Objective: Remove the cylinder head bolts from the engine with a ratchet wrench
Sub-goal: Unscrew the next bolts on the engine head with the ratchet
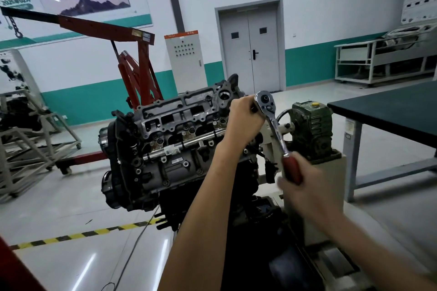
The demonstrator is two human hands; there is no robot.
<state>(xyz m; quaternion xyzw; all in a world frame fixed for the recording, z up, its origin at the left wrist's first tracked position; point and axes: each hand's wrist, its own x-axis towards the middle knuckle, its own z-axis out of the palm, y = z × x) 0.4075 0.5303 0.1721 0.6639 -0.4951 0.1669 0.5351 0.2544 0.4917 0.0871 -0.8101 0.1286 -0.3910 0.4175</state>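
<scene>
Ratchet wrench (pixel 275 125): where is it seen, and how is it held?

— Right of centre, beside the engine (pixel 170 139). Its red handle is gripped by the right hand (pixel 305 186); the left hand (pixel 246 118) is curled at its head. Long axis tilted: head up, handle toward lower right.

From my wrench (pixel 276 131), the gearbox (pixel 312 130) crowds 3 o'clock, with the table (pixel 390 111) beyond it. The engine (pixel 170 139) blocks 9. I see open air toward 12.
</scene>
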